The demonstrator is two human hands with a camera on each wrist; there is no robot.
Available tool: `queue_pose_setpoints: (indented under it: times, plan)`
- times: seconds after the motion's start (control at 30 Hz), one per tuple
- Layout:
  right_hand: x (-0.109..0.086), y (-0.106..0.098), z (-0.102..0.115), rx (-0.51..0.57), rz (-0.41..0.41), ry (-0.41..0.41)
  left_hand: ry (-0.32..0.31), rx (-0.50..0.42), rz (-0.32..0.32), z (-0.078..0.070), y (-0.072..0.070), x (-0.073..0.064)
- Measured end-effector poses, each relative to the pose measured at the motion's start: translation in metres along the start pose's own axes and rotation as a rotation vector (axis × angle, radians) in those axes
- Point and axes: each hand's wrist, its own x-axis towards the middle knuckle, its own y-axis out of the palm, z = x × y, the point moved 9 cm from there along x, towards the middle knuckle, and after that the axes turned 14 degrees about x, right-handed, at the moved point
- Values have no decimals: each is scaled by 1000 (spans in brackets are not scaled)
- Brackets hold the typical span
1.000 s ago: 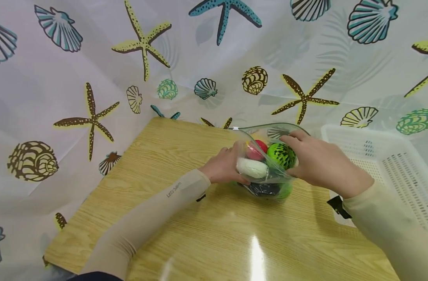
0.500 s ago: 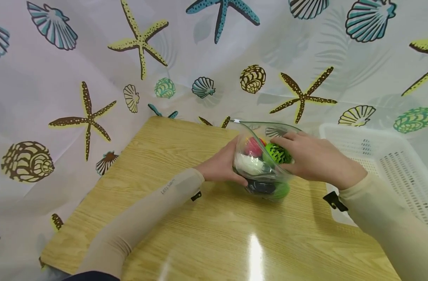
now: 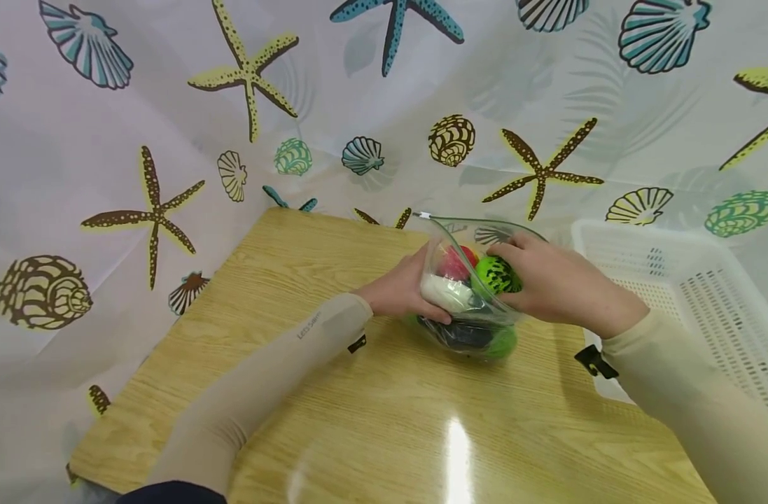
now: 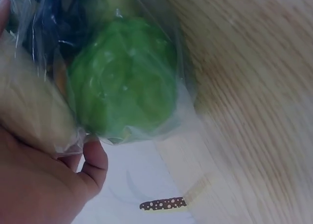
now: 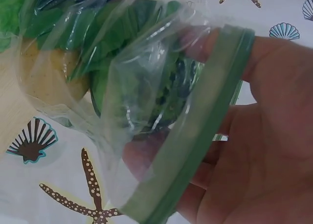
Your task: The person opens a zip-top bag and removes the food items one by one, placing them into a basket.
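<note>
A clear zip bag (image 3: 478, 322) with a green zip strip (image 5: 200, 121) sits on the table, its mouth spread. My left hand (image 3: 401, 288) grips the bag's left side from outside, thumb at the front. Reaching into the mouth, my right hand (image 3: 550, 283) holds a green ball with dark mottling (image 3: 497, 274), like a toy watermelon; its fingers show through the plastic in the right wrist view. Also inside are a red-pink round thing (image 3: 454, 264), a white oblong thing (image 3: 448, 292), a dark thing (image 3: 462, 334), a bumpy green thing (image 4: 127, 82) and a tan, potato-like thing (image 5: 54, 82).
A white perforated plastic basket (image 3: 692, 252) stands to the right, partly behind my right forearm. The wooden table (image 3: 333, 420) ends at the back and left against a hanging sheet (image 3: 371, 91) printed with shells and starfish.
My right hand has moved slightly left and deeper into the bag's mouth with the green ball. The left hand keeps its grip while the bag's contents shift a little.
</note>
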Motion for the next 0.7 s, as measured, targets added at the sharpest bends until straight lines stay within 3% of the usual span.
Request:
queue_pose_setpoints:
  times: [0.17, 0.37, 0.5, 0.7]
  plan:
    - [0, -1, -3, 18, -1, 22, -28, 32, -2, 1, 1, -6]
    - [-1, -4, -8, 89, -1, 31, -88, -51, 44, 2, 6, -16]
    - [-3, -9, -11, 133, -19, 23, -128, -11, 85, 4, 9, -21]
    - [-6, -16, -12, 149, -45, 15, -126, 46, 107, 3, 11, -25]
